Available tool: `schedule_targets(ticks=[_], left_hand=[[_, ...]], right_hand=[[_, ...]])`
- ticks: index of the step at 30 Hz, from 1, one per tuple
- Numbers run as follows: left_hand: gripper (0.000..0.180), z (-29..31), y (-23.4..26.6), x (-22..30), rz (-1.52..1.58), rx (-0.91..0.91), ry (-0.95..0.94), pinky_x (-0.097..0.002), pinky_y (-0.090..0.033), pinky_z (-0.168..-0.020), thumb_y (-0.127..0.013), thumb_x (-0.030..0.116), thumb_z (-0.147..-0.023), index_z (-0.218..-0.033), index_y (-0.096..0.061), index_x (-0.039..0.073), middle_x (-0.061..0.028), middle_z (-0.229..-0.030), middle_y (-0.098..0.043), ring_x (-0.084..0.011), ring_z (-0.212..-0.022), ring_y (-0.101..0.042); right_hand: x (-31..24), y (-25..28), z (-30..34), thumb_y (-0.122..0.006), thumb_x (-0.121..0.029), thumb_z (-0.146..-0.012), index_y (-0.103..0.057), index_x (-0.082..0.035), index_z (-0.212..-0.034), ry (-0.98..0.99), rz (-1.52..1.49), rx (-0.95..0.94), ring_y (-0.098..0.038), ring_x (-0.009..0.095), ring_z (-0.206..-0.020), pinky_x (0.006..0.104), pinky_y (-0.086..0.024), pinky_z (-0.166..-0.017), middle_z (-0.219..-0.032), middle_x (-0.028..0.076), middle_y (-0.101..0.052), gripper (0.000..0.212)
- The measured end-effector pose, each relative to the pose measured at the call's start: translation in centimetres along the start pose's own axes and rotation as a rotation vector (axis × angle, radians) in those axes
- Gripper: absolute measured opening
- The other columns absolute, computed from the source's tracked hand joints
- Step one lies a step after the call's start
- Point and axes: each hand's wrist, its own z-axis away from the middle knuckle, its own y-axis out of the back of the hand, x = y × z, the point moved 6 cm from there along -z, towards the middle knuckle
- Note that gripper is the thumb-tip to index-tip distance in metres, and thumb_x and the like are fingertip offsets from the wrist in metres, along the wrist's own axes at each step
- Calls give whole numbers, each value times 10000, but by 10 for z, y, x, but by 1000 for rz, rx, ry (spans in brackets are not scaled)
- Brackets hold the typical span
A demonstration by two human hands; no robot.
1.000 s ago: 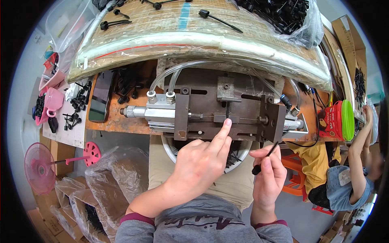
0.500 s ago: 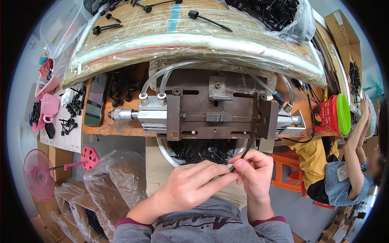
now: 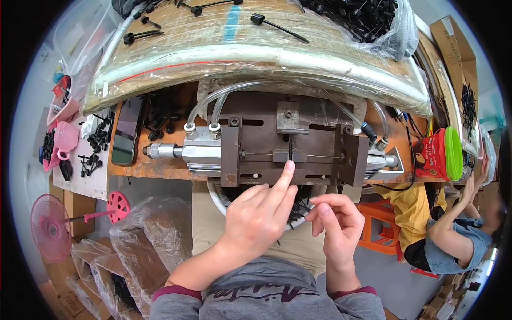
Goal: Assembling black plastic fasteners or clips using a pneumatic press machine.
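My left hand (image 3: 258,216) reaches up to the middle of a brown metal fixture (image 3: 261,114). Its index finger is stretched along the near end of a slim black rod-like part (image 3: 290,148), which lies across the small grey metal block (image 3: 280,156) at the centre. The thumb is hidden beneath, and the part appears pinched there. My right hand (image 3: 338,226) hovers to the right, above the white-rimmed tub (image 3: 216,200) of black parts, fingers loosely curled and slightly apart, with nothing visible in them.
Metal cylinders (image 3: 202,154) with clear air hoses (image 3: 216,109) flank the fixture. A phone (image 3: 125,138) and loose black parts lie left. A red tub with a green lid (image 3: 437,153) stands right. Behind is a plastic-wrapped board (image 3: 261,56). Another person (image 3: 453,240) sits at right.
My left hand has moved up and forward, bringing the black part from between both hands onto the central block. My right hand has let go of it and stays near its place.
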Motion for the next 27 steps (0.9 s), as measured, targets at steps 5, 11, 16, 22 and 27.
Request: schedule_targets(ticks=[5, 11, 16, 22, 27], left_hand=[[247, -12, 2, 2, -91, -81, 10, -264, -508, -602, -734, 123, -728, -950, -699, 21, -150, -1249, -640, -156, -628, -635], [229, -11, 1, 2, -94, -93, 14, -250, -478, -559, -731, 129, -733, -936, -698, 28, -153, -1255, -637, -138, -556, -593], [209, -10, 1, 2, -128, -108, 21, -246, -462, -539, -735, 124, -724, -908, -694, 34, -157, -1251, -639, -135, -518, -572], [204, -8, -1, -3, -91, -57, -11, -253, -460, -519, -745, 123, -711, -888, -688, 40, -152, -1236, -648, -152, -489, -542], [252, -5, 13, 3, 96, -85, -15, -250, -477, -533, -778, 175, -697, -902, -692, 57, -115, -1208, -669, -161, -511, -559]], right_hand=[[2, 2, 2, -605, -14, -931, -663, 49, -1025, -20, 27, -19, -632, 75, -668, 180, -453, -534, -857, 88, -694, 127], [-5, 2, 2, -604, 4, -921, -669, 49, -1000, 4, 80, -28, -672, 100, -744, 185, -467, -539, -919, 95, -695, 113], [-40, -7, -24, -632, 23, -892, -678, 38, -980, 237, 186, 22, -630, 88, -704, 193, -456, -551, -901, 63, -679, 100], [-111, -57, -115, -706, 6, -792, -681, -36, -922, 864, 721, 135, -586, 153, -725, 265, -462, -648, -872, 51, -676, 139], [-120, -87, -207, -695, -134, -814, -659, -41, -886, 906, 1196, 91, -591, 292, -927, 400, -456, -829, -894, 92, -663, 123]])
